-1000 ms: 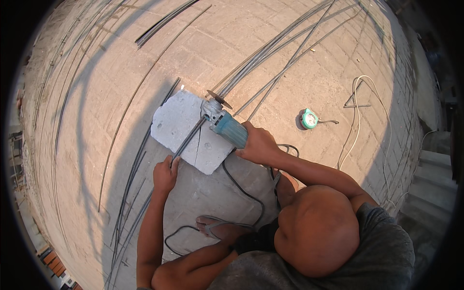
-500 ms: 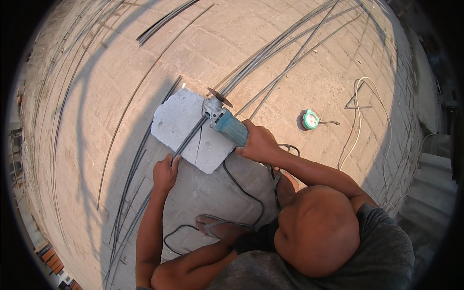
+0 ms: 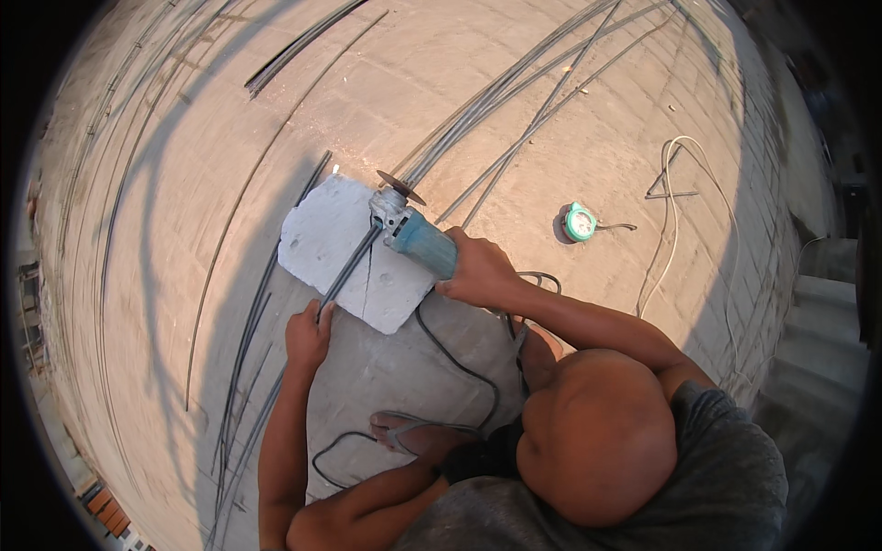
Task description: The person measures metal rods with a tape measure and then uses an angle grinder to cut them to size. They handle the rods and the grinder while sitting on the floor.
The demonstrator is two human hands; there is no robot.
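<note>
My right hand (image 3: 480,268) is wrapped round the teal body of an angle grinder (image 3: 427,246). Its thin brown cutting disc (image 3: 401,186) stands past the far edge of a pale, cracked concrete slab (image 3: 400,286). My left hand (image 3: 308,337) grips a few dark steel rods (image 3: 346,273) just off the slab's near left side. These rods run across the slab, and their far ends meet the grinder head, which hides them. A black cord (image 3: 464,369) trails from the grinder toward my feet.
More steel rods (image 3: 478,106) lie beyond the slab, and another bundle (image 3: 303,46) at the far left. Loose rods (image 3: 241,367) lie left of my arm. A teal tape measure (image 3: 581,222) and a pale cable (image 3: 675,220) are on the right, with steps (image 3: 827,317) at the edge.
The view has shifted slightly, so the slab and tape measure appear a little farther left. Both hands keep their grips, and the grinder stays at about the same place over the slab.
</note>
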